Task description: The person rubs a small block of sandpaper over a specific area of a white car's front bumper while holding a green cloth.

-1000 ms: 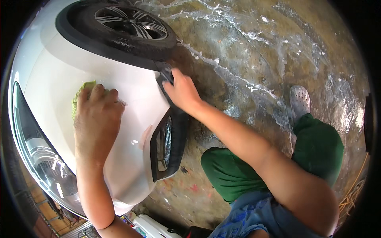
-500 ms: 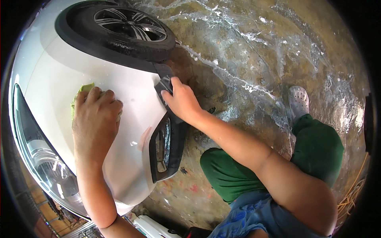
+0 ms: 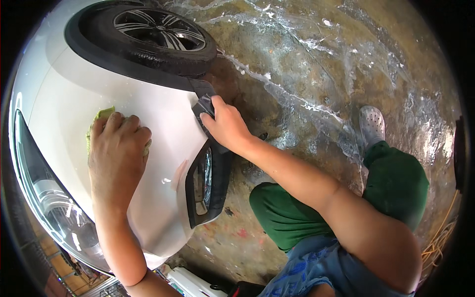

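Note:
My left hand (image 3: pixel 118 153) presses a yellow-green cloth (image 3: pixel 101 117) flat against the white front bumper of a car (image 3: pixel 163 128), just right of the headlight (image 3: pixel 54 198). Only the cloth's top edge shows past my fingers. My right hand (image 3: pixel 225 123) rests on the black trim (image 3: pixel 204 99) at the bumper's corner, fingers bent over its edge, below the front wheel (image 3: pixel 148 37). A black side vent (image 3: pixel 205 185) sits under that hand.
The ground (image 3: pixel 321 64) is wet, brownish concrete with streaks of foam. My legs in green trousers (image 3: pixel 396 178) and a grey perforated shoe (image 3: pixel 371 123) are at the right. A yellow cord (image 3: pixel 440 242) lies coiled at the far right edge.
My left hand has slid the cloth slightly down and right on the bumper. My right hand has shifted a little lower along the black trim.

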